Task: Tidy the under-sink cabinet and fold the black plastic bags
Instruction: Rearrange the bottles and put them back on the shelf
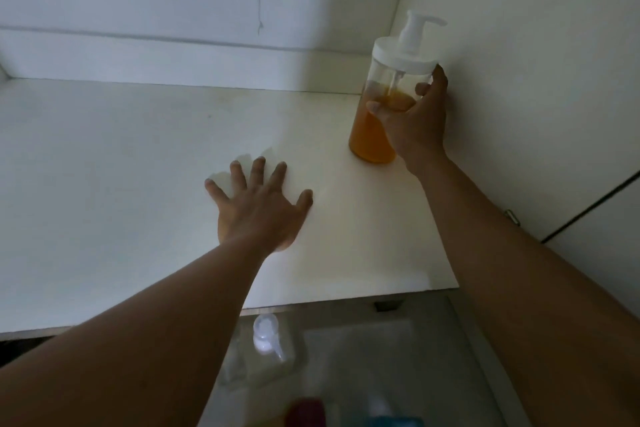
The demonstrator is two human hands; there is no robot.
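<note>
There, pump bottle [372, 135] in right grip [415, 128].

Left hand [259, 204] flat on the white cabinet floor [121, 184], fingers spread wide. Right hand [414, 118] wraps round a clear pump bottle [372, 135] of orange liquid, standing upright in the back right corner by the side wall [519, 62]. Below the floor's front edge, another pump top [265, 336] shows, blurred.

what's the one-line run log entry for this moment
left hand: flat on white cabinet floor | right hand: grips clear pump bottle of orange liquid | bottle: near back right corner
</note>
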